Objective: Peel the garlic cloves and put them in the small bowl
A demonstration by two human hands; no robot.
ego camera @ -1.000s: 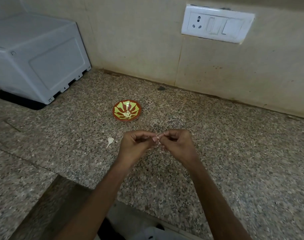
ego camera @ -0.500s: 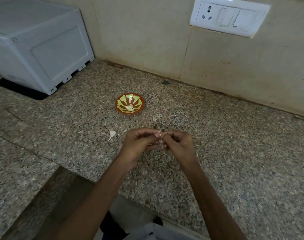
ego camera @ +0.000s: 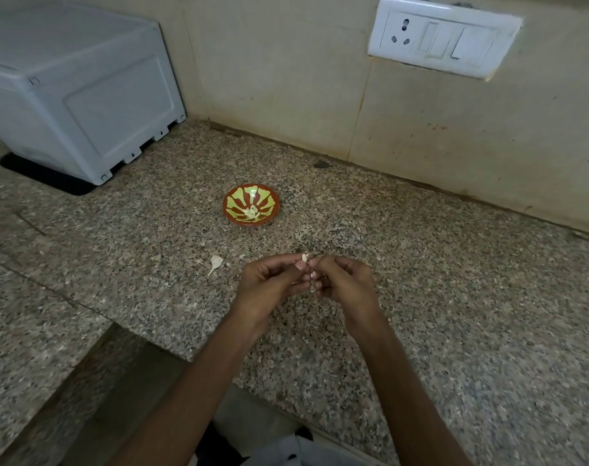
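A small red bowl (ego camera: 233,214) with a yellow-green pattern sits on the granite counter and holds a few pale peeled cloves (ego camera: 252,212). In front of it my left hand (ego camera: 269,284) and my right hand (ego camera: 345,280) meet fingertip to fingertip above the counter. Both pinch one small garlic clove (ego camera: 304,257), of which only a pale tip shows above my thumbs. A bit of garlic stem and skin (ego camera: 215,263) lies on the counter left of my left hand.
A grey plastic box (ego camera: 74,92) on a black mat stands at the back left. The tiled wall runs behind the bowl, with a white socket panel (ego camera: 444,37) at upper right. The counter steps down at the front left edge (ego camera: 145,341).
The camera has tilted slightly, shifting the scene in the frame. My hands stay together on the clove, fingers working at it; a pale tip now shows above the thumbs.
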